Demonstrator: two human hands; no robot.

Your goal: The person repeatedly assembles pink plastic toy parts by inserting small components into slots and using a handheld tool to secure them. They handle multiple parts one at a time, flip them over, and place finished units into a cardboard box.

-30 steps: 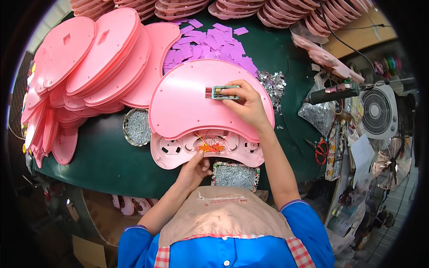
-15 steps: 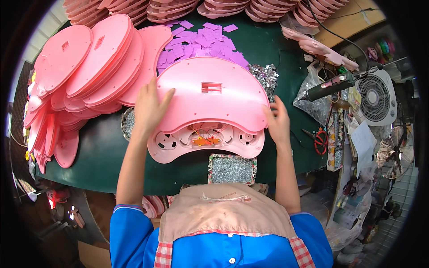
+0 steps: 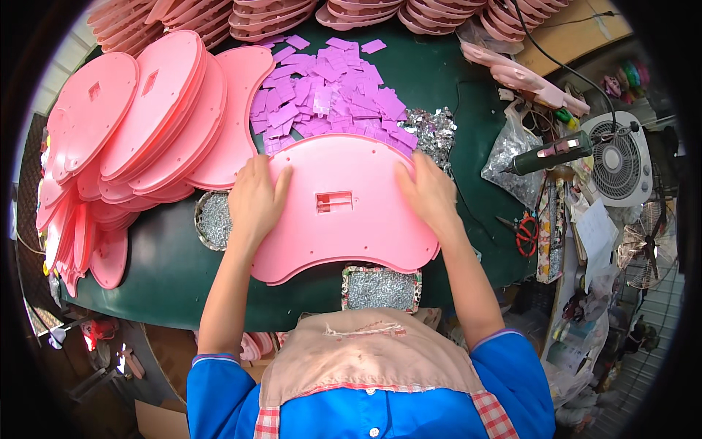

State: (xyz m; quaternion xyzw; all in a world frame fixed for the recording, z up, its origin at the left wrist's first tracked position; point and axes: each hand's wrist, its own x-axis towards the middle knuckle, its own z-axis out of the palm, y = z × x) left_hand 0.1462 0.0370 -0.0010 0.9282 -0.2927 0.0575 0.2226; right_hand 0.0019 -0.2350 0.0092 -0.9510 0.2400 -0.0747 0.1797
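Though flat, pink panel [image 3: 344, 212] under both hands.

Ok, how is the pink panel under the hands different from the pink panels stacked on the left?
The pink panel lies alone and flat on the green table, with the left hand and right hand pressed on its two ends. The stacked panels overlap one another, leaning, with no hand on them. The single one shows its whole outline; the stacked ones partly cover each other. Both are the same pink plastic with a small rectangular opening.

Head camera looks steeply down, close over the green table [image 3: 431, 80].
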